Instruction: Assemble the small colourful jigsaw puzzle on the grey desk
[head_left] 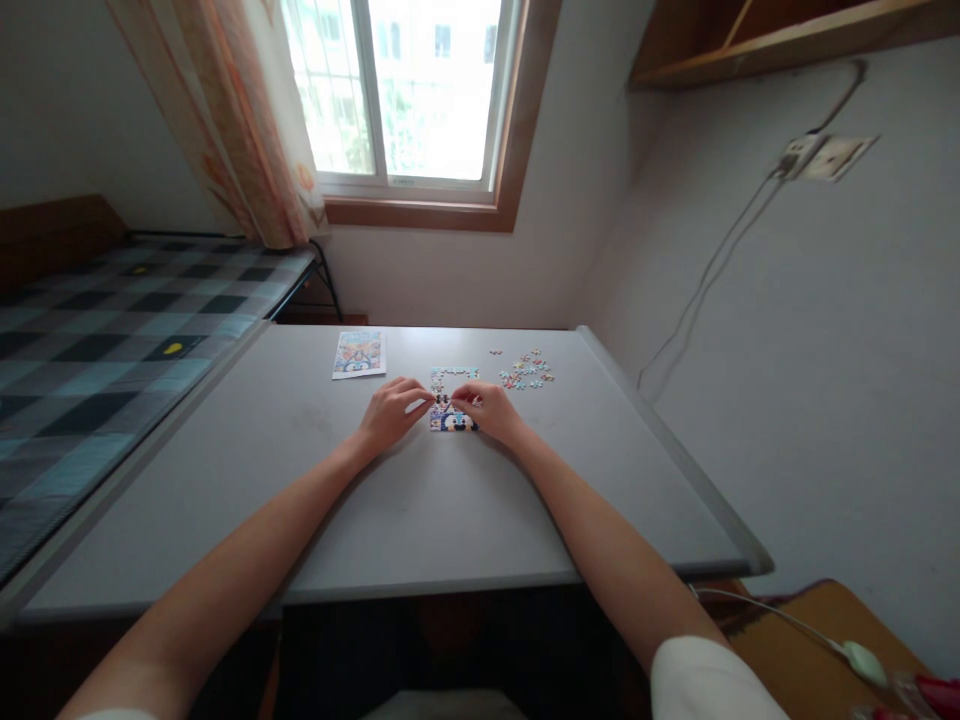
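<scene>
Grey matt laminate table point(420, 500) fills the view, its front lip nearest the body and its right edge running close along the white wall. The small, colourful, partly assembled jigsaw puzzle point(452, 422) lies mid-table, well away from every edge. The left hand point(388, 412) and right hand point(491, 408) flank it, fingers curled, tips nearly meeting over its upper edge; whether they pinch a piece is too small to tell. Loose multicoloured pieces point(526, 372) lie scattered right of it, a printed rectangular picture card point(359, 353) left of it. A broad stretch of tabletop separates puzzle and front lip
</scene>
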